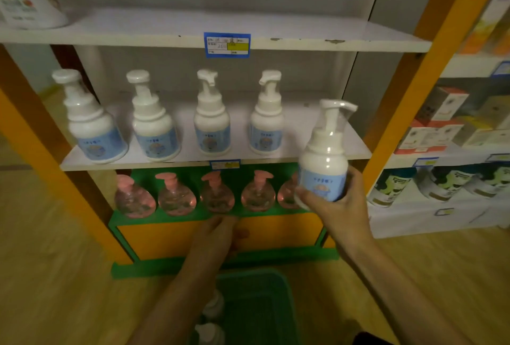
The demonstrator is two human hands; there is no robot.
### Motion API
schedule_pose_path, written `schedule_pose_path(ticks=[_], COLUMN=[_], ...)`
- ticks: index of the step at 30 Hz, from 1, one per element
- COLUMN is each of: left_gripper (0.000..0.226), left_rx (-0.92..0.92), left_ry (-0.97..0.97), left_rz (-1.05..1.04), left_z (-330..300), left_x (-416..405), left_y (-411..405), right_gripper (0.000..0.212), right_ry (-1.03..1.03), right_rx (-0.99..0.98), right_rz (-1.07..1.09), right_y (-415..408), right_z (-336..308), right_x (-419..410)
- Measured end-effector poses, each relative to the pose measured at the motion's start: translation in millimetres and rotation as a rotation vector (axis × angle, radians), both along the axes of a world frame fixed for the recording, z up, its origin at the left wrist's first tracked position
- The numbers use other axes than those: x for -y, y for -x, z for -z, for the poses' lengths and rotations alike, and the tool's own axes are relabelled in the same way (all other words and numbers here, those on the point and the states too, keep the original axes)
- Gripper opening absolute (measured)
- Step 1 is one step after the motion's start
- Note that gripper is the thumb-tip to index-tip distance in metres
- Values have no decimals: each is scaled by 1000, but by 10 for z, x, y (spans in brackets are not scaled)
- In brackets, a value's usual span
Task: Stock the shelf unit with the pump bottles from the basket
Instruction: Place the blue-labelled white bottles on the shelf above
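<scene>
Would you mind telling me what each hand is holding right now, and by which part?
The right hand grips a white pump bottle around its lower body, over the blue label. The left hand holds nothing.

White pump bottles (212, 121) (blue labels) — pink bottles (175, 195) below — green basket (259, 306).

Middle shelf (317, 124): four pump bottles (212, 121) in a row.
Held bottle (323, 162): 3 o'clock of row.
Basket (256, 306): 6 o'clock, on floor.
</scene>
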State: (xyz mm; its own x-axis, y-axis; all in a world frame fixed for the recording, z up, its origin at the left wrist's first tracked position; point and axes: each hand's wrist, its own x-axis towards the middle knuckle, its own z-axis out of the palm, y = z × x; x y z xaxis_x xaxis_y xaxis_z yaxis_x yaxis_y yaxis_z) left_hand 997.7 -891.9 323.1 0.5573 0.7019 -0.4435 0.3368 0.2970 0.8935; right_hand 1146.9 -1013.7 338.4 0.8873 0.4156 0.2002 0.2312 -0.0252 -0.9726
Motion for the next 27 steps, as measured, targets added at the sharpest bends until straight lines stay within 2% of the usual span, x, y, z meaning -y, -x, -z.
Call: schedule_pose_path(ticks=[7, 10, 14, 19, 24, 27], left_gripper=[17, 15, 15, 16, 16, 16], left_rx=[2, -16, -30, -46, -53, -48], left_ry=[48, 64, 68, 55, 46, 50], left_rz=[-4, -4, -7, -10, -3, 13], left_z=[-13, -7, 12, 20, 17, 2], left_x=[17, 42, 47, 29, 5, 16], left_y=[-47, -87, -129, -143, -138, -137], right_gripper=[78, 75, 83, 83, 101, 101], right_ry=[-64, -5, 88, 187, 210, 277], right_rx=[46, 96, 118, 184, 121, 163], right_rz=[80, 51, 0, 14, 30, 20], right_y=[-654, -860, -1106, -1299, -1370, -1502], right_z=[-118, -89, 35, 80, 114, 188], right_x=[-123, -273, -461, -586, -627, -640])
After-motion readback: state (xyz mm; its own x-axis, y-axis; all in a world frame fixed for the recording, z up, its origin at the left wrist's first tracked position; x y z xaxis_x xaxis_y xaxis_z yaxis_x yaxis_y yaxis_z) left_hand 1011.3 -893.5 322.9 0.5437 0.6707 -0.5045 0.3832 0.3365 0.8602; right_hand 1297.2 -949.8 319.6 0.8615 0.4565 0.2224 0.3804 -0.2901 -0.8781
